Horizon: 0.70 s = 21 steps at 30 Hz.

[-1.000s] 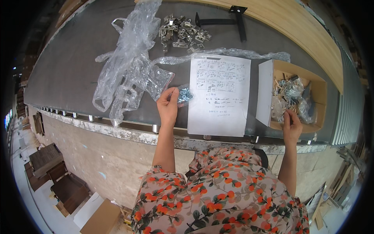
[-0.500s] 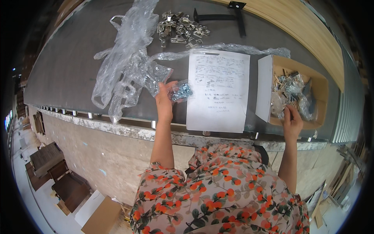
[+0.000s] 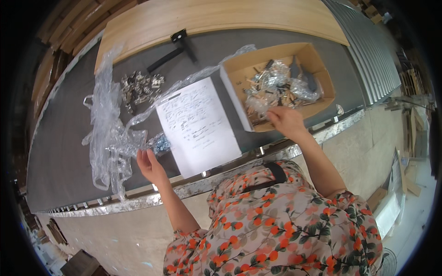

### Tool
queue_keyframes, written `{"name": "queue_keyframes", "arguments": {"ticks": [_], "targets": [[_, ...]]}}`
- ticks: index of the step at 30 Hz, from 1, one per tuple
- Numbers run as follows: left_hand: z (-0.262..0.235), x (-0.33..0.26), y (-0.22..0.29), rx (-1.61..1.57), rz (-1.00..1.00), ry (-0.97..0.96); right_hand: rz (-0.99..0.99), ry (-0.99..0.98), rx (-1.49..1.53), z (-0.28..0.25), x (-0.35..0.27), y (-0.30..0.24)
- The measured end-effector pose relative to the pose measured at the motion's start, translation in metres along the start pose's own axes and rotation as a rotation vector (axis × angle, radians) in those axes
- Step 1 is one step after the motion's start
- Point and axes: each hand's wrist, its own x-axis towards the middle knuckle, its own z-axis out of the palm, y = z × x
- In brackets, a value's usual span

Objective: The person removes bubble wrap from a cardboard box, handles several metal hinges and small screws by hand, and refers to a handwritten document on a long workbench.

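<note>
Head view: two bare hands are seen above one dark grey, flat worktop point(image 3: 60, 161). The left hand point(image 3: 153, 169) is held with its fingers raised and loosely bent beside one small clear plastic bag of blue-silver metal hardware point(image 3: 159, 143); whether the bag is gripped cannot be told. The bag is placed between those fingers and one white printed paper sheet point(image 3: 209, 154). The right hand point(image 3: 289, 123) is held over the near side of one open, brown cardboard box point(image 3: 248, 64), its fingers bent above the contents; whether anything is pinched cannot be told. In the box, at least two clear plastic packets point(image 3: 306, 89) are mixed with small wooden and dark pieces, too jumbled to be counted. Beyond the sheet, one pile of silver metal fittings point(image 3: 140, 89), overlapping and uncountable, is set near one black metal piece with two bars point(image 3: 165, 60). On the left, one crumpled mass of clear plastic film point(image 3: 108, 138) is spread. Along the far edge, one long pale wooden panel point(image 3: 221, 17) is laid.
</note>
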Motion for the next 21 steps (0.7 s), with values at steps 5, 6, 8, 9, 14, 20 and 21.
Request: {"name": "queue_keyframes", "arguments": {"ticks": [5,6,8,9,14,20,21], "targets": [[0.013,-0.046,0.040,0.068,-0.004,-0.031,-0.072,-0.210,0.253,-0.025,0.012,0.015],[0.015,-0.056,0.042,0.040,-0.002,-0.051,-0.093,-0.161,0.260,-0.024,0.018,0.013],[0.016,-0.073,0.037,0.051,0.015,-0.086,-0.153,-0.133,0.259,-0.016,0.029,0.010],[0.018,-0.081,0.038,0.035,-0.018,-0.110,-0.189,-0.157,0.246,-0.003,0.033,0.012],[0.051,-0.114,0.076,0.074,-0.036,-0.174,-0.232,-0.538,0.053,-0.006,0.058,0.018],[0.058,-0.132,0.095,0.132,0.010,-0.166,0.023,-0.309,0.518,-0.062,0.105,0.120],[0.061,-0.137,0.105,0.128,-0.027,-0.171,0.049,-0.246,0.567,-0.068,0.109,0.135]]}}
